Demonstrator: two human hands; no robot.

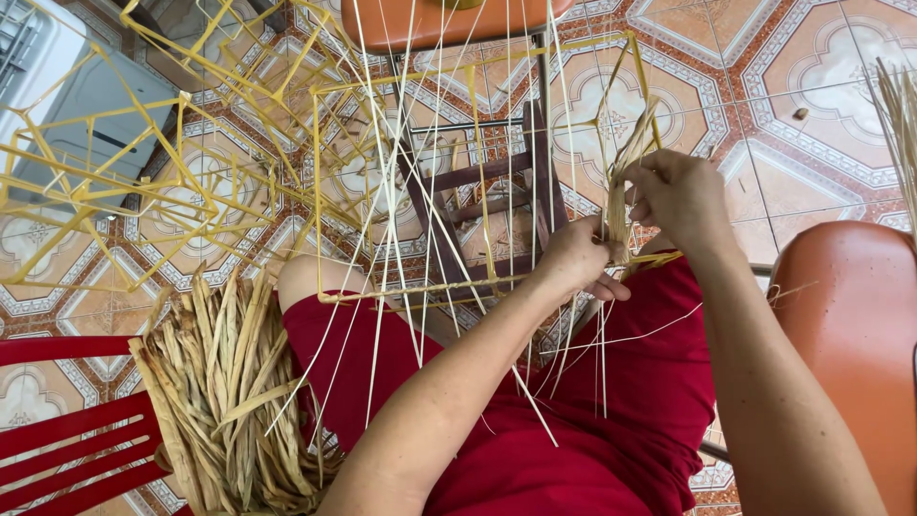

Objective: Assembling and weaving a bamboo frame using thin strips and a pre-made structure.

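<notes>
1. Step in hand, as I read it: wrapping dried straw strands (621,182) around the right-hand upright of a yellow wire frame (478,162). The wrap sits right of centre in the frame, where both hands meet.
2. Left hand (578,258): clenched on the frame's lower right corner, fingers curled round the wire and the tail of the strands. Forearm runs up from the bottom centre, crossing the lap diagonally.
3. Right hand (680,196): pinching the straw bundle against the upright, fingertips closed on it. Forearm comes in from the lower right, wrist bent inward toward the left hand.
4. Both hands nearly touching, the bundle between them.
5. Thin pale strips (420,287) hang across the frame's face and trail down over the red trousers (573,430). Loose, not tensioned.
6. Judgement on the next move: it calls for keeping the strands tight while the right hand feeds another turn, with the left holding the wire steady so the wrap doesn't slip.
7. Surroundings: more empty yellow frames (143,182) stacked in the upper left; a sheaf of dried straw (224,382) at lower left, resting on a red slatted chair (67,420); an orange stool (850,325) at the right edge; a wooden stool (497,182) behind the frame at the centre; patterned tiled floor (821,86) underneath.
</notes>
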